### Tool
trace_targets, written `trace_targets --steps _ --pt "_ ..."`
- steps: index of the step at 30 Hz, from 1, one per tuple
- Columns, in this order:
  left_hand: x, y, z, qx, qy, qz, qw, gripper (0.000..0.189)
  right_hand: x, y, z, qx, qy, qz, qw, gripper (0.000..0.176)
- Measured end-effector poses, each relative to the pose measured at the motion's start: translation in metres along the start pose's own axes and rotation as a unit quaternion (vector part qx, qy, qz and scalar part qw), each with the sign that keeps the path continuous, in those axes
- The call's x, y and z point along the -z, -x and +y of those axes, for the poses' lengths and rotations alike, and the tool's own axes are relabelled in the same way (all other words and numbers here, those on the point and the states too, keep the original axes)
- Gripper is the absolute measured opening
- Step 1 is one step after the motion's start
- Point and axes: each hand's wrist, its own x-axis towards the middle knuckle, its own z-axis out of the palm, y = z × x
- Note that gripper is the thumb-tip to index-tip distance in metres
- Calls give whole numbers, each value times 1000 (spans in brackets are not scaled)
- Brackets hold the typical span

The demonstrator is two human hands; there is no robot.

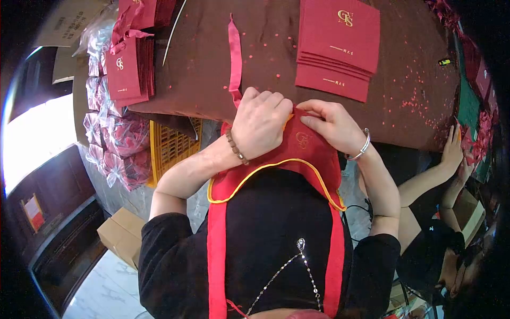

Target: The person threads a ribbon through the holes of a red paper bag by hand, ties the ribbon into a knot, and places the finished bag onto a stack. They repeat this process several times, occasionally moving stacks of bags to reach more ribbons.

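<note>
The dark red paper bag (305, 144) with a gold logo lies at the near counter (404, 69) edge. The left hand (260, 125) and right hand (332, 125) each close their grip on it. A long red ribbon (234, 53) runs toward twelve o'clock. Done bags with ribbon handles (127, 72) pile at ten o'clock. The flat plain bags (337, 48) wait at one o'clock.

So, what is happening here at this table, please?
A person in a red apron works at the edge of the brown table. Both hands hold one red bag with a gold logo: the left hand is curled over its top, the right hand pinches it. A red ribbon lies on the table above the left hand. A stack of flat red bags lies further back. At the right, another person's hands touch the table edge.
</note>
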Motion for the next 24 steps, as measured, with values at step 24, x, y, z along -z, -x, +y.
trace_targets --steps 24 --pt "-8 3 4 -52 -33 39 997 10 -1 6 -5 -31 -19 15 999 27"
